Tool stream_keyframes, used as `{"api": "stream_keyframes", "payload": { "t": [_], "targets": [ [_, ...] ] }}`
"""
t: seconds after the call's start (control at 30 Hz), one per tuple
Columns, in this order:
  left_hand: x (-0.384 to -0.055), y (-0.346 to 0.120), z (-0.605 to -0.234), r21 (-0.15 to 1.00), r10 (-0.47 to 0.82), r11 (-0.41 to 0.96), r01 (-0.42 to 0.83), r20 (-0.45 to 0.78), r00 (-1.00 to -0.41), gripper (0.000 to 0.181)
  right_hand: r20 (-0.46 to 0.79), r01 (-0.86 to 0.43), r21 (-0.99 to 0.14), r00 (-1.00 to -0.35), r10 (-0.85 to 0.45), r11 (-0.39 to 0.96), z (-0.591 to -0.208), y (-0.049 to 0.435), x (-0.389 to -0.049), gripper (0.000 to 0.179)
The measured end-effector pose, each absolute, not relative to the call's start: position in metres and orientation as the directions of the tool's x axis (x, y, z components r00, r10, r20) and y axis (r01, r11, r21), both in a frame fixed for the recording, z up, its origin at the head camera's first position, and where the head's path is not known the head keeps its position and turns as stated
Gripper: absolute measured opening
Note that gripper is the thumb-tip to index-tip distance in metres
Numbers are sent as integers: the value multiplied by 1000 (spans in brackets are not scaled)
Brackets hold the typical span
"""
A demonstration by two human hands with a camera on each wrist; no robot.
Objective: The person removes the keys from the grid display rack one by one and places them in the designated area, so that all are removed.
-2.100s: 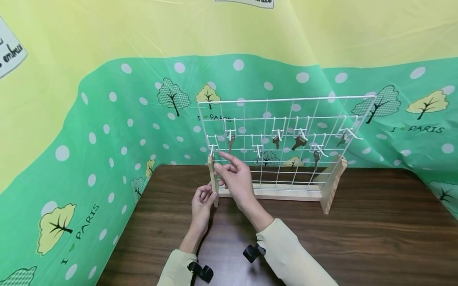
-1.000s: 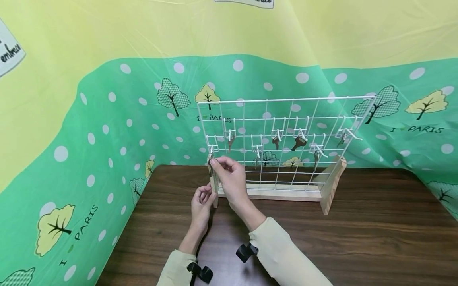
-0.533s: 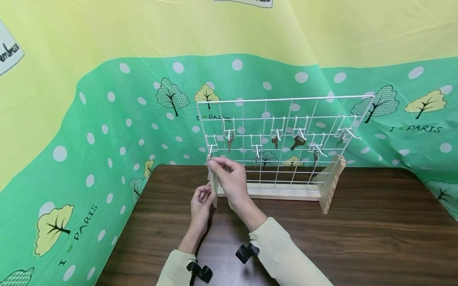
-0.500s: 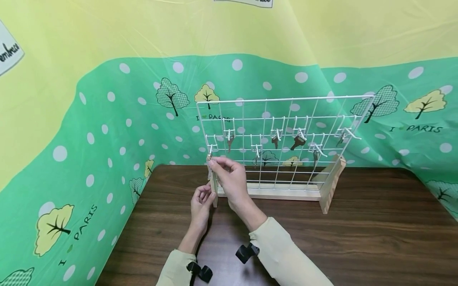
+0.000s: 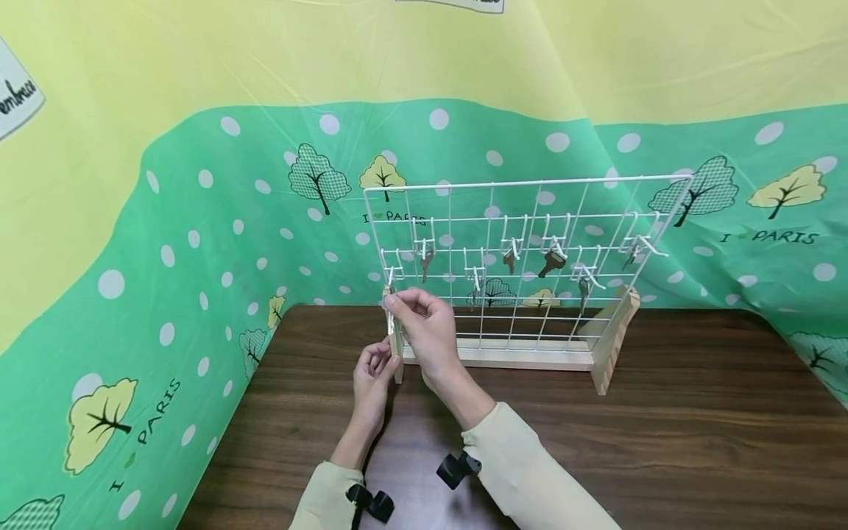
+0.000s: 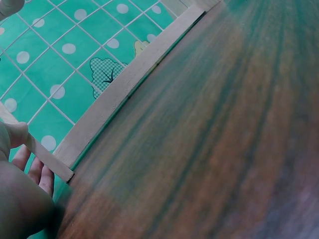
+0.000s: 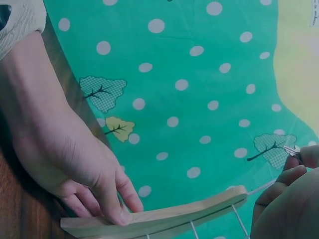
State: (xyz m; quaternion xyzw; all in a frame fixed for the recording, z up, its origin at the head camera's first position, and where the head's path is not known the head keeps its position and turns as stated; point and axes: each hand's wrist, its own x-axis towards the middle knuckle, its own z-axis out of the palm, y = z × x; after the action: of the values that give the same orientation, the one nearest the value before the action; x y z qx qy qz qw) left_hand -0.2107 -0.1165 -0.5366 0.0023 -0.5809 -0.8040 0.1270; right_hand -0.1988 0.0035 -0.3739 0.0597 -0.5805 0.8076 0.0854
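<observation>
A white wire grid rack [image 5: 530, 181] with wooden ends stands on the table. My left hand [image 5: 372, 379] grips the lower part of its left wooden end [image 5: 395, 346], thumb on one side and fingers on the other, as the left wrist view shows. My right hand [image 5: 429, 327] is higher, just below the leftmost white hook [image 5: 391, 275]. Between its thumb and index finger it pinches a small metal key [image 7: 290, 151], partly hidden by the fingertips. In the head view the key's shaft hangs down in front of the wooden end.
Other hooks on the grid carry keys, among them a brown key [image 5: 553, 263], a smaller key [image 5: 509, 263] and a key [image 5: 584, 287] lower right. The right wooden end [image 5: 616, 338] stands on the dark wooden table [image 5: 715, 419]. A patterned green and yellow cloth [image 5: 265, 221] surrounds it.
My right hand has moved slightly left, its extended index finger has bent, and it now pinches the key. Lately the key has turned from dark to shiny. My left hand has stayed in place.
</observation>
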Motion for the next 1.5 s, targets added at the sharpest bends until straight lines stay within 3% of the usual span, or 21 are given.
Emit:
{"api": "stream_keyframes", "payload": {
  "t": [0.53,1.07,1.5],
  "targets": [
    [-209,-119,-536,943,-184,-278,185,137,-973,25,135,-136,-962,-991,18,-238,-389,17,-181,12],
    [-209,-119,-537,941,-194,-277,197,146,-970,23,80,-70,-957,-997,-22,-280,-426,31,-166,12],
    [-210,-118,-538,940,-176,-276,201,157,-972,25,21,-20,-987,-1000,-7,-159,-451,42,-158,7]
  ]
}}
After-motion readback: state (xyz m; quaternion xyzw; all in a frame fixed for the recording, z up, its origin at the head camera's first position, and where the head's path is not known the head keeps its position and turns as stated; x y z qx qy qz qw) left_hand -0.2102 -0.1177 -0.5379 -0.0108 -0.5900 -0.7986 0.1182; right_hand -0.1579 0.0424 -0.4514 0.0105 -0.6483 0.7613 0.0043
